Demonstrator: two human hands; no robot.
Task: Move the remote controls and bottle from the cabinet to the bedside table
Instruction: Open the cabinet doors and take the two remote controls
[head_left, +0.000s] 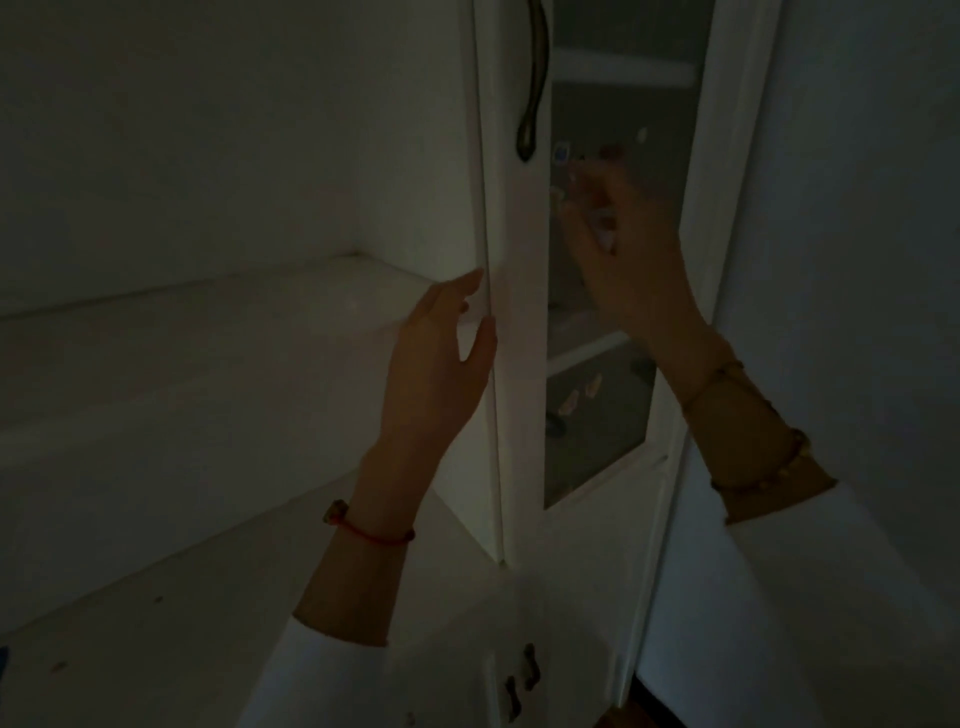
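Observation:
The scene is very dark. A white cabinet door (519, 322) with a glass pane (623, 78) and a curved metal handle (532, 78) stands in the middle. My left hand (441, 364) holds the door's left edge, fingers behind it and thumb in front. My right hand (623, 254) is raised at the glass pane, fingers curled near a small pale blurred thing (605, 234); I cannot tell what it is or whether the hand grips it. Dim small shapes (582, 395) show low behind the glass. No remote control or bottle is clearly recognisable.
An open white shelf (182, 332) runs to the left of the door, with a white counter (156, 623) below it. Small drawer handles (522, 680) sit at the bottom. A white wall (857, 260) closes the right side.

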